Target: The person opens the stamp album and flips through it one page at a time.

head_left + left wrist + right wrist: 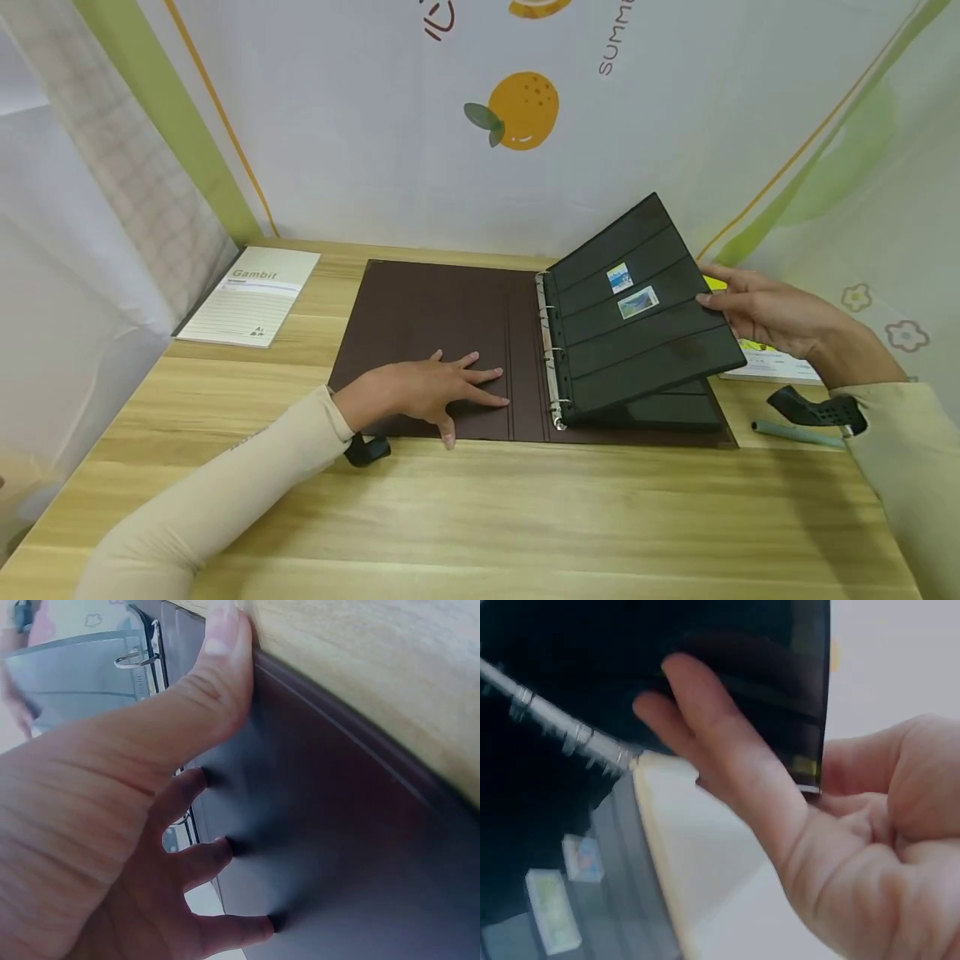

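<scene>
A dark brown ring binder (427, 308) lies open on the table. Its metal rings (551, 350) hold black stamp album pages with horizontal strips. Two small stamps, one blue and white (619, 277) and one greenish (638, 302), sit on the raised album page (630, 358). My right hand (780, 312) pinches this page at its outer edge, holding it tilted up above another black page. In the right wrist view, fingers (735, 742) lie along the page's face. With fingers spread, my left hand (431, 390) rests on the inside of the cover; its fingertips touch the cover (330, 825) in the left wrist view.
A white notebook (255, 292) marked "Gambit" lies at the back left. Partly hidden behind my right hand is a white and yellow item (772, 364). A grey-green stick-like object (798, 434) lies near the binder's right corner. A printed cloth (375, 142) hangs behind the table.
</scene>
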Demonstrator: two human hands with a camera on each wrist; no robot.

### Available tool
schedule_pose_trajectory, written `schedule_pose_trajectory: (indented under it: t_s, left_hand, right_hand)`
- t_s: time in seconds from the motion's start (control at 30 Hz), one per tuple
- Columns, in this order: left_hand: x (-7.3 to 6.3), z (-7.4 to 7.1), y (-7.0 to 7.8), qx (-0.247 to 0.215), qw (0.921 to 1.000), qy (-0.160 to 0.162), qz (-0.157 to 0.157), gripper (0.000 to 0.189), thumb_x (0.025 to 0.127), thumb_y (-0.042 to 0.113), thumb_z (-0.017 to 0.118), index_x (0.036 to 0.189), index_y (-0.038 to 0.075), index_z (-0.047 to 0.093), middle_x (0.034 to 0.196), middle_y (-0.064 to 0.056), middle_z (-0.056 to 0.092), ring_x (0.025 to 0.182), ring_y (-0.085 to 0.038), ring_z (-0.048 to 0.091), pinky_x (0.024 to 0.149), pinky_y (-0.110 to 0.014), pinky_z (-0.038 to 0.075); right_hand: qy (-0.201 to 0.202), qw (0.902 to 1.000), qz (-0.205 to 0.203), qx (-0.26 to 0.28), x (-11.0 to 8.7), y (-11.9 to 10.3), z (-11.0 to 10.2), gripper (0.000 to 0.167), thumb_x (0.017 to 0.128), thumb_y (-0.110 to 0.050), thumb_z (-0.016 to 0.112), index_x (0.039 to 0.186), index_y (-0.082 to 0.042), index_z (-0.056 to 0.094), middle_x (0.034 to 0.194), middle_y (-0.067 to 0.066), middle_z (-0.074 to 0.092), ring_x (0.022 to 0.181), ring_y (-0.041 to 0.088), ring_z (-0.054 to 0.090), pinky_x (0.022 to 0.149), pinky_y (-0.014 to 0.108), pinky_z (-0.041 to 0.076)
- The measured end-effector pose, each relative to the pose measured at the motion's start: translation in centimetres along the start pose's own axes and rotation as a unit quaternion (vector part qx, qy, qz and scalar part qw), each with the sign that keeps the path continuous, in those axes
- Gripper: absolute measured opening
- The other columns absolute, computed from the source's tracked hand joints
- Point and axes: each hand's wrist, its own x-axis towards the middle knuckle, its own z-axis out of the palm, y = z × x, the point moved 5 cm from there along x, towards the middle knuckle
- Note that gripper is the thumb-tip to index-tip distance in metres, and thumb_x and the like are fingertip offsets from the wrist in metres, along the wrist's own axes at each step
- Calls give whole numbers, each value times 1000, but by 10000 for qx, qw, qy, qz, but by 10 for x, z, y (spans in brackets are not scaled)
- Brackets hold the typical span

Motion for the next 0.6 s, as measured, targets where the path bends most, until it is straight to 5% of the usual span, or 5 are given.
schedule_pose_trajectory:
  t_s: [0.13, 0.2, 0.33, 0.6]
  left_hand:
    - [0, 0, 0, -23, 10000, -6, 12, 91, 78, 38, 77, 156, 46, 31, 172, 11, 5, 160, -28, -6, 121, -71, 6]
    - [0, 1, -1, -53, 10000, 1, -3, 91, 79, 38, 78, 156, 47, 31, 172, 11, 5, 160, -27, -6, 121, -70, 6]
    - [0, 1, -2, -100, 9999, 5, -8, 90, 79, 37, 78, 156, 47, 32, 171, 11, 5, 160, -27, -6, 122, -70, 5]
    - [-2, 0, -1, -87, 10000, 23, 22, 90, 78, 38, 78, 156, 47, 33, 171, 12, 6, 160, -26, -5, 122, -69, 7]
  right_hand:
    - [627, 9870, 494, -1396, 2, -26, 7, 78, 111, -30, 41, 161, -20, -18, 97, -14, 56, 66, -4, 58, 64, 17, 55]
    - [682, 9832, 566, -1596, 6, -37, 11, 77, 111, -30, 41, 162, -21, -15, 91, -11, 48, 64, -3, 55, 65, 17, 55]
    - [596, 9821, 711, -1639, 13, -55, 23, 76, 110, -27, 42, 163, -23, -13, 72, -10, 41, 60, 1, 53, 63, 16, 54]
    - [506, 9839, 939, -1435, 27, -78, 48, 76, 110, -23, 44, 163, -26, -10, 79, -8, 47, 61, 2, 53, 68, 17, 56]
